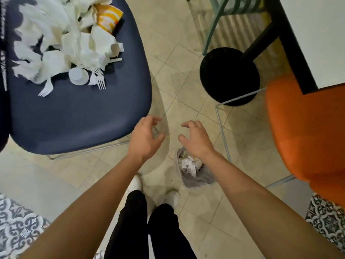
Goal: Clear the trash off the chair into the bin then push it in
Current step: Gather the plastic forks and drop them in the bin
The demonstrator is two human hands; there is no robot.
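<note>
Indoor light, warm, moderate to dim; by the shadows it falls from above and left. Navy chair throws a soft curved shadow on the floor to its right, and there is a dull sheen along the seat's front edge. Slatted shadow beside the green chair. White trash pile overexposed, detail smeared. Bench top nearly blown white. Left hand and right hand slightly soft at the fingers. Straight lines bend strongly toward the frame edges.

No legible text or labels (yellow wrapper too blurred)
</note>
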